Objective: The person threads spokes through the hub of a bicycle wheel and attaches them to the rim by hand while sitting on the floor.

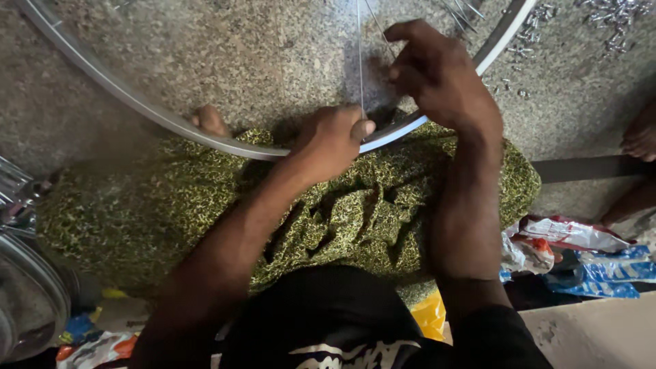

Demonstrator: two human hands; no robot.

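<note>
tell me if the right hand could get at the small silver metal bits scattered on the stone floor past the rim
Probably yes: the right hand is already up near the small silver metal bits, with only the silver wheel rim lying between.

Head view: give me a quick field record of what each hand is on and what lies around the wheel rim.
left hand: gripping the silver wheel rim at its near edge, thumb by a thin spoke
right hand: above the rim, fingers pinched around another spoke
rim support: rests across the lap on green patterned cloth
floor: speckled stone
loose parts: small metal pieces scattered at top right
right side: crumpled plastic bags
left edge: shiny metal parts, unclear
</note>
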